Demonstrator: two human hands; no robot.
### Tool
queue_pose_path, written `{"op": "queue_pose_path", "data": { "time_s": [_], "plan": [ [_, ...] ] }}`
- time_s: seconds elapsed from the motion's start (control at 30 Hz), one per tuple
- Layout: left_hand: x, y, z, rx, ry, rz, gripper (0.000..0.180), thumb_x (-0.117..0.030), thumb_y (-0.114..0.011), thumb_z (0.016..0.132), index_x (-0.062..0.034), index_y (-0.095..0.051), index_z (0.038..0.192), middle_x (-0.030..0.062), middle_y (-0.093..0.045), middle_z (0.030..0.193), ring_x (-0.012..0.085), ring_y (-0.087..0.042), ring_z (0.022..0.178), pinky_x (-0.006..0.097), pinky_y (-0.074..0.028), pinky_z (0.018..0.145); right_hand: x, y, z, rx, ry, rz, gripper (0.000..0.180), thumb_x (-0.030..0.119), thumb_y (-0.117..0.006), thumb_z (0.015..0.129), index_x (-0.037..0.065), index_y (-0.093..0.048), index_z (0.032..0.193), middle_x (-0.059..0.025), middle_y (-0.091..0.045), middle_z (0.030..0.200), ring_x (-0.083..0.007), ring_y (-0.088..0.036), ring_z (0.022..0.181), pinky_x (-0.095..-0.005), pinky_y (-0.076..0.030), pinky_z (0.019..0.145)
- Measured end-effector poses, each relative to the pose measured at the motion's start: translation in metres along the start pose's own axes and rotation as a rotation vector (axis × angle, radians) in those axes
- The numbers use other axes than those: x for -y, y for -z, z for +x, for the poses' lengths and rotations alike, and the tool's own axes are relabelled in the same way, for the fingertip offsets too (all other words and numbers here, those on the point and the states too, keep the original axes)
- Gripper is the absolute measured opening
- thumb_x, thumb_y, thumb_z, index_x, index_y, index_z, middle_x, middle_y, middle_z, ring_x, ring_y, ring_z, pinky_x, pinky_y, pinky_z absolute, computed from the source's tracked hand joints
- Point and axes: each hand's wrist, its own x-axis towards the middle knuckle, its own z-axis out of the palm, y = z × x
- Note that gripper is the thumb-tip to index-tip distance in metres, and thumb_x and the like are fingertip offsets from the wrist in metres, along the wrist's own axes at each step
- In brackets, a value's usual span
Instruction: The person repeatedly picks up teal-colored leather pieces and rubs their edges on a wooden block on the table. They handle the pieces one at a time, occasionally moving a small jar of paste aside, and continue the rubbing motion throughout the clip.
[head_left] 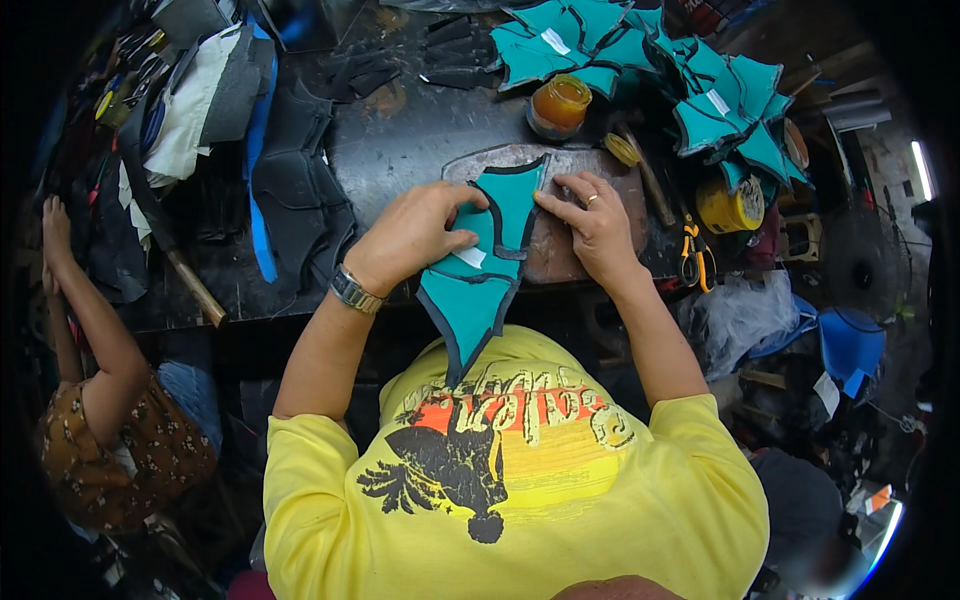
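Note:
A teal panel piece (468,299) with black edging lies over the front edge of the bench, its pointed end hanging toward my shirt. A small white label sits on it. My left hand (415,238), with a metal watch at the wrist, grips its left side between thumb and curled fingers. On the opposite side, my right hand (600,222), wearing a ring, has its fingertips at the upper right edge of the piece. Beneath the upper part is a worn brown board (555,258).
Behind the board stands a jar of amber stuff (559,106). Stacked teal pieces (610,40) lie at the back right. Orange-handled scissors (695,252) and a yellow tub (730,206) are to the right. Black pieces (305,190) and a hammer handle (195,287) lie left, near another person's arm (95,310).

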Motion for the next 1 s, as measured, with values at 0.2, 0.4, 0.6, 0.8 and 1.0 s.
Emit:
{"op": "queue_pose_path", "data": {
  "time_s": [0.2,0.4,0.6,0.8,1.0],
  "plan": [
    [0.002,-0.001,0.001,0.0,-0.006,0.009,0.039,-0.015,-0.08,0.076,-0.0069,-0.071,0.114,0.0153,-0.067,0.083,0.0331,-0.067,0.078,0.043,-0.051,0.07,-0.001,0.003,0.004,-0.031,-0.009,0.132,0.038,-0.008,-0.061,0.081,0.014,-0.076,0.109,-0.0132,-0.066,0.121,-0.034,-0.063,0.11,-0.0403,-0.051,0.094],
    [0.008,-0.006,0.001,-0.05,-0.062,0.015,0.04,-0.014,-0.082,0.077,-0.0097,-0.071,0.116,0.0085,-0.057,0.074,0.0232,-0.058,0.067,0.038,-0.046,0.064,-0.009,-0.008,0.02,-0.081,-0.196,0.043,0.042,-0.005,-0.061,0.081,0.013,-0.071,0.118,-0.0185,-0.061,0.13,-0.0352,-0.061,0.111,-0.0436,-0.05,0.092],
    [0.01,-0.007,0.0,-0.065,-0.072,0.01,0.04,-0.014,-0.082,0.078,-0.0095,-0.071,0.115,0.0085,-0.057,0.074,0.0234,-0.057,0.067,0.038,-0.046,0.064,-0.01,-0.013,0.026,0.047,-0.112,-0.23,0.054,-0.003,-0.061,0.079,0.014,-0.068,0.129,-0.0187,-0.06,0.131,-0.0361,-0.056,0.118,-0.0453,-0.048,0.093],
    [0.011,-0.007,0.0,-0.068,-0.08,-0.007,0.039,-0.014,-0.081,0.078,-0.0086,-0.071,0.115,0.0088,-0.057,0.075,0.0237,-0.057,0.067,0.038,-0.046,0.064,-0.006,-0.002,0.016,0.098,-0.001,-0.16,0.056,-0.005,-0.06,0.079,0.015,-0.067,0.13,-0.0166,-0.061,0.127,-0.0357,-0.056,0.118,-0.0457,-0.048,0.094],
    [0.012,-0.009,0.0,-0.065,-0.072,-0.038,0.04,-0.014,-0.081,0.078,-0.008,-0.07,0.115,0.0084,-0.057,0.075,0.0227,-0.056,0.067,0.037,-0.047,0.065,-0.003,0.01,0.003,0.133,0.111,-0.122,0.059,-0.008,-0.056,0.079,0.021,-0.07,0.129,-0.0144,-0.062,0.13,-0.0374,-0.059,0.118,-0.0438,-0.05,0.1]
  ]
}}
